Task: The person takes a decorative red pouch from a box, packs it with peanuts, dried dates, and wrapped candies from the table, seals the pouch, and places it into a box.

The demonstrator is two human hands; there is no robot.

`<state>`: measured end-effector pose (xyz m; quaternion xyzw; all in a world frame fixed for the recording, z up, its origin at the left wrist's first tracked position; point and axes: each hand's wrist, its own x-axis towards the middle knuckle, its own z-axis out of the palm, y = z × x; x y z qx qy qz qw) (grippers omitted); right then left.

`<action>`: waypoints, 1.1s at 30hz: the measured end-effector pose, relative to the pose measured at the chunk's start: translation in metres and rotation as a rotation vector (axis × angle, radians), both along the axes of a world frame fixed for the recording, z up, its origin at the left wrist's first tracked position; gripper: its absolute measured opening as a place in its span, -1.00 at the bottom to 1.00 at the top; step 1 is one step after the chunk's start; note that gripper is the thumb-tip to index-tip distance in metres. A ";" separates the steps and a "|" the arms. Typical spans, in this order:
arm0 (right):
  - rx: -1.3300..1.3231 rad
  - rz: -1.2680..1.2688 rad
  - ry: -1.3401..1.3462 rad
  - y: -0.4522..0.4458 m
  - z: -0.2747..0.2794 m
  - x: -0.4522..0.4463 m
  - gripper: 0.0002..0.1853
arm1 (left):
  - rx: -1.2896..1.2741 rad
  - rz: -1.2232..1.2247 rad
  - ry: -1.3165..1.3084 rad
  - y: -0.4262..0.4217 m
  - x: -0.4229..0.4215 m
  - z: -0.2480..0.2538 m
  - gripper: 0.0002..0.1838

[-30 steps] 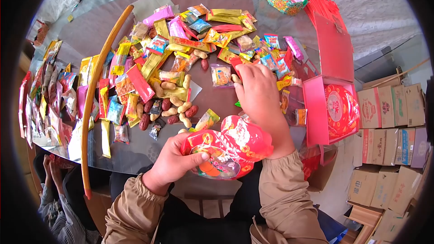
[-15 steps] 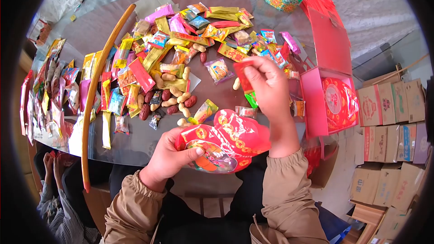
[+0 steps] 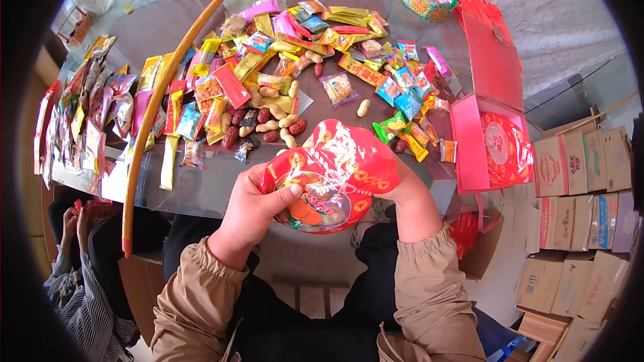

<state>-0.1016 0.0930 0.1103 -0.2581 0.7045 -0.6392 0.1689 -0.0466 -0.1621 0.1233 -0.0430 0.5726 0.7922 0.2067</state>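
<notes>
My left hand is closed on the lower left side of a red gift bag, with the thumb across its front. The bag has gold print and a clear window, through which some contents show. At its right side is my right hand; the bag hides its fingers, so I cannot tell whether they are inside or behind it. Beyond the bag lie peanuts, red dates, a round wrapped snack and a green candy packet.
A long orange stick lies across the table's left part, among piled wrapped sweets. An open red box holding a red packet stands at right. Behind it is a patterned basket. Cardboard boxes are stacked at right. Another person's hands are at lower left.
My right hand has come down from above the table to the bag, and the small red packet it held is out of sight. The bag is tilted up more. The view has shifted slightly.
</notes>
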 end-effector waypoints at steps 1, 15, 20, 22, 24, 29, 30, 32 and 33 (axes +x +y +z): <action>0.056 -0.054 0.050 -0.001 0.006 0.002 -0.38 | 0.001 0.015 0.003 0.001 0.000 0.000 -0.70; -0.293 -0.545 -0.040 0.068 0.052 0.005 -0.69 | 0.022 0.106 0.107 0.005 0.002 -0.004 -0.69; -0.138 -0.633 0.102 0.068 0.050 0.009 -0.76 | -0.040 0.096 0.104 0.003 0.003 -0.010 -0.68; -0.074 -0.659 0.165 0.067 0.046 0.008 -0.77 | -0.062 0.065 0.060 0.005 0.004 -0.002 -0.67; -0.089 -0.704 0.152 0.067 0.049 0.009 -0.76 | -0.061 0.083 0.060 0.008 0.006 -0.004 -0.65; -0.043 -0.660 0.162 0.069 0.055 0.011 -0.75 | -0.061 0.099 0.066 0.009 0.008 -0.008 -0.64; 0.002 -0.603 0.140 0.067 0.056 0.013 -0.75 | -0.066 0.096 0.067 0.008 0.009 -0.009 -0.64; 0.091 -0.489 0.093 0.061 0.058 0.019 -0.74 | -0.094 0.072 0.035 0.008 0.009 -0.001 -0.63; 0.074 -0.452 0.058 0.055 0.058 0.021 -0.75 | -0.096 0.061 0.027 0.008 0.008 0.000 -0.62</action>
